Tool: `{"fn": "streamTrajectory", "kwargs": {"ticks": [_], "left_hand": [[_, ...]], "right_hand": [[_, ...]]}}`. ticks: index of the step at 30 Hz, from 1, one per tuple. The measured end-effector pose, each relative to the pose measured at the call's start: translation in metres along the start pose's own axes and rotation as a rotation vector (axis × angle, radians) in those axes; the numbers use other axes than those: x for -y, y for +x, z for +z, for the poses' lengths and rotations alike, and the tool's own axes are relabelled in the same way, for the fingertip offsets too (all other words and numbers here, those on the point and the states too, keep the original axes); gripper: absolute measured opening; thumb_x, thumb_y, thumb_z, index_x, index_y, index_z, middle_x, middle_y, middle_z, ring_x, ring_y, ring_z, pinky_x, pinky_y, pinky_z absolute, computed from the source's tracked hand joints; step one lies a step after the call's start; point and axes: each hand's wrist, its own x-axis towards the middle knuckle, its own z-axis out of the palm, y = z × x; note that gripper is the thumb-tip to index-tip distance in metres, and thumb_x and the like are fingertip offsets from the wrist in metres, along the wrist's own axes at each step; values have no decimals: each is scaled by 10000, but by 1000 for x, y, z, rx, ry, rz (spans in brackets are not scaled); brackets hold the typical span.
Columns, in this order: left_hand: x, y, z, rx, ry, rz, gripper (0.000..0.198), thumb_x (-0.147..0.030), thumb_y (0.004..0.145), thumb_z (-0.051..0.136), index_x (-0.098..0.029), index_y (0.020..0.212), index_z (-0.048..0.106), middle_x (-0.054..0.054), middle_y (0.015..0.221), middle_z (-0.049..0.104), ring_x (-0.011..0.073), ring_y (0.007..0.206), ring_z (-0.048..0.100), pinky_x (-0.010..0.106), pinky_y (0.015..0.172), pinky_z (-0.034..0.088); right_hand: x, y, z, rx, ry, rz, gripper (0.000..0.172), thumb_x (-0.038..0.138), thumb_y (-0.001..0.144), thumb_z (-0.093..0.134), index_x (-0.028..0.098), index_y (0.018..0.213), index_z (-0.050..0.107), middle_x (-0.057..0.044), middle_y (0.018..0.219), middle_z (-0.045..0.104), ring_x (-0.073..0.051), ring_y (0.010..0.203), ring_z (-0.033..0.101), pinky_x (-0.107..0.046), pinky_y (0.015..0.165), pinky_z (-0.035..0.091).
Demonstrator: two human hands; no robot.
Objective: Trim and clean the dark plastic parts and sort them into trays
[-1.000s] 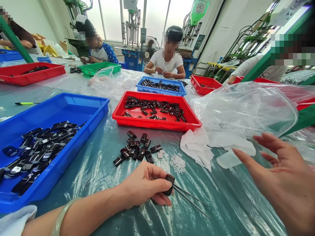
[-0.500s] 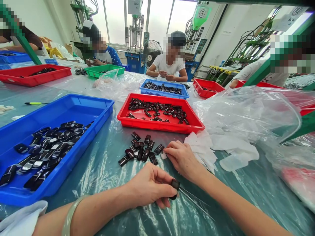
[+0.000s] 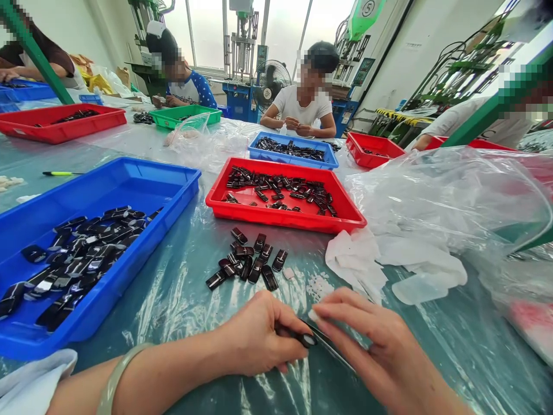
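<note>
My left hand is closed around a small glossy black piece, whose end shows a pale round spot. Between the thumb and fingertips of my right hand is a small white piece, close to the black one. Two thin metal prongs, like tweezers, stretch from beside the black piece towards my right palm; whether they are held or lie on the table I cannot tell. Beyond my hands lies a loose pile of similar black pieces. A small pinkish-white square and tiny white bits lie beside it.
A large blue tray of black pieces is on the left, and a red tray of them stands ahead. White sheets and crumpled clear plastic lie on the right. Several people work around the table near other trays.
My right hand has come back from beside the pile to my left hand, now with a white piece in its fingertips. The black piece in my left hand has turned.
</note>
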Motion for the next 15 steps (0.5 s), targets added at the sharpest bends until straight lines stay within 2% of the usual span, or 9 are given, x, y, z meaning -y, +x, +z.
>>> {"fn": "streamTrajectory", "kwargs": {"ticks": [3, 7, 12, 15], "left_hand": [[3, 2, 0, 18, 36, 88, 187, -152, 646, 556, -114, 756, 703, -5, 674, 540, 61, 444, 502, 152, 418, 412], [6, 3, 0, 7, 72, 134, 172, -159, 660, 556, -118, 745, 700, 11, 780, 560, 51, 456, 504, 144, 415, 411], [7, 2, 0, 6, 103, 135, 182, -167, 681, 550, -123, 766, 704, 8, 743, 564, 49, 474, 509, 124, 426, 399], [5, 1, -1, 0, 120, 139, 189, -175, 695, 545, -122, 776, 707, 4, 697, 553, 59, 486, 517, 124, 433, 399]], "right_hand": [[8, -11, 3, 17, 143, 20, 184, 98, 849, 464, 205, 915, 598, -10, 760, 578, -83, 666, 573, -174, 565, 466], [8, -12, 10, -27, 114, -22, 181, 68, 822, 478, 174, 897, 604, -33, 766, 585, -103, 684, 579, -202, 583, 482], [6, -11, 13, -56, 55, -81, 188, 54, 804, 488, 181, 888, 597, -39, 741, 585, -123, 657, 565, -236, 558, 494], [5, -16, 14, -70, 28, -135, 277, 48, 789, 499, 212, 997, 581, -59, 826, 614, -141, 705, 586, -258, 591, 519]]}}
